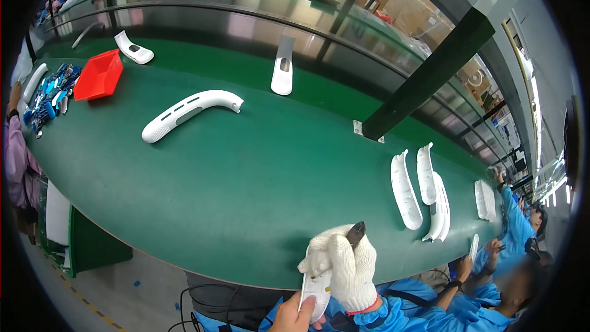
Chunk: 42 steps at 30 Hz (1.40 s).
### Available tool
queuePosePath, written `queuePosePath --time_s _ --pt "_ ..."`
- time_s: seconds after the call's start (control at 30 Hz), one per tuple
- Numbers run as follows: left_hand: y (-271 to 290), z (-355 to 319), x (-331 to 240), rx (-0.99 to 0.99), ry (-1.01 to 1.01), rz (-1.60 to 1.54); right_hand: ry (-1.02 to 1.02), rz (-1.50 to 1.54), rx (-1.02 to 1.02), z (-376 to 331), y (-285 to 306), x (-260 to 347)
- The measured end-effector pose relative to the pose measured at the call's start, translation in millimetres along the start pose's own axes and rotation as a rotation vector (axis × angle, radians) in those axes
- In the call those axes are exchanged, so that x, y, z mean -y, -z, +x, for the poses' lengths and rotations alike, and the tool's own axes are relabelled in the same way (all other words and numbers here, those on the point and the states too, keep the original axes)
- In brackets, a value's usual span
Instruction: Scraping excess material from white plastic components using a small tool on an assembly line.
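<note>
In the head view, the person's two hands are working at the near edge of one green-topped workbench (276, 178). The bare left hand (294, 318) is gripping the lower end of one white plastic shell (315, 289), its thumb lying on top. The right hand (345, 264), in a white knitted glove, is resting at the shell's upper end, its fingers curling closed around one dark-tipped tool (356, 233); the tool's kind is staying hidden in the fist.

Across the bench, one slotted curved handle cover (193, 112) is lying left of centre, and two white pieces with oval openings are lying farther back: one at the middle (282, 80), one at the left (134, 49) near one red bin (99, 75). Beside the bin, a pile of blue parts (52, 95) is spreading, too jumbled for counting. To the right, two hollow half-shells (405, 192) are lying open side up, with at least one slotted cover (437, 209) just beside them. One stack of white pieces (484, 200) is standing farther right, near two co-workers in blue (516, 221).
</note>
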<state>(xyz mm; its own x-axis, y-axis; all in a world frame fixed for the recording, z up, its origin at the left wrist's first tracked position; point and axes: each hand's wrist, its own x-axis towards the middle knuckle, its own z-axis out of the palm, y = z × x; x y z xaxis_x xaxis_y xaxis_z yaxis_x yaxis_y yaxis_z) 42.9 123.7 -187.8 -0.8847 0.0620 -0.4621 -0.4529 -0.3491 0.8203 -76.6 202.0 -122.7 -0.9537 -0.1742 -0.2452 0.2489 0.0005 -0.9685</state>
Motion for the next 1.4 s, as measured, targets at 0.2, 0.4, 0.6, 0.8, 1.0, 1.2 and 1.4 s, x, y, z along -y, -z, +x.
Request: queuePosePath --time_s 0.2,0.4,0.6,0.8,1.0,1.2,1.4 --pt "1 1 1 0.023 0.066 -0.048 -0.095 0.002 -0.033 7 -3 10" --pt "0 2 2 0.041 0.049 -0.06 -0.117 0.013 -0.051 13 -4 7" --pt "1 1 -3 0.03 0.066 -0.043 -0.146 0.005 -0.063 15 -6 9" --pt "1 2 1 0.051 0.072 -0.074 -0.125 0.082 -0.05 17 -4 2" --pt "3 3 -1 0.083 0.1 -0.099 -0.149 0.116 -0.077 19 -8 1" --pt "25 15 38 0.35 0.047 -0.324 -0.117 -0.031 -0.114 18 -11 0" --pt "27 20 9 0.379 0.254 -0.32 -0.056 -0.081 -0.165 18 -19 4"
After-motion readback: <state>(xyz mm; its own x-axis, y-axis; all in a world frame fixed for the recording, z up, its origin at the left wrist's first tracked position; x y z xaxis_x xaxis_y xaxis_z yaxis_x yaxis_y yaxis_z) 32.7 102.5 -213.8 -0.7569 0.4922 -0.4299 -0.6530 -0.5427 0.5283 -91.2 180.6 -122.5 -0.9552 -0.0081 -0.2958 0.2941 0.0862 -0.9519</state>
